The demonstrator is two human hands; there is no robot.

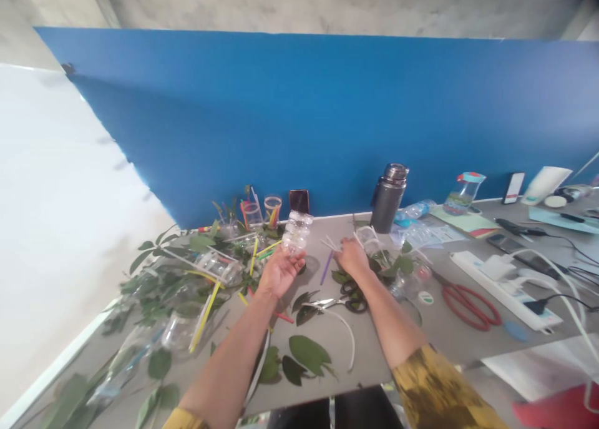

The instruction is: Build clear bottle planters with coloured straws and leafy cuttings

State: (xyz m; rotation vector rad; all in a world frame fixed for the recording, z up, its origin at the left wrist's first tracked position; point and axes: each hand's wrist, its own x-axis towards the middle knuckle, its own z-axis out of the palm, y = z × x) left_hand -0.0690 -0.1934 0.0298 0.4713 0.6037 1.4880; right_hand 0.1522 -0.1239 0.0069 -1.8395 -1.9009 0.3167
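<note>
A dark vacuum flask [388,198] against the blue wall [281,123], red-handled scissors [452,301] beside a power strip [528,310]

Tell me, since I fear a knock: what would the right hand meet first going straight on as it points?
Probably the clear plastic bottle held in the left hand; depth is unclear, so it could pass behind it.

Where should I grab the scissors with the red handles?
Grab the red scissors by their two red loops, coming down from above on the side nearest you. They lie flat, so your fingers can reach over the loops. The thin metal blades point away from you, so your hand stays clear of them.
</note>
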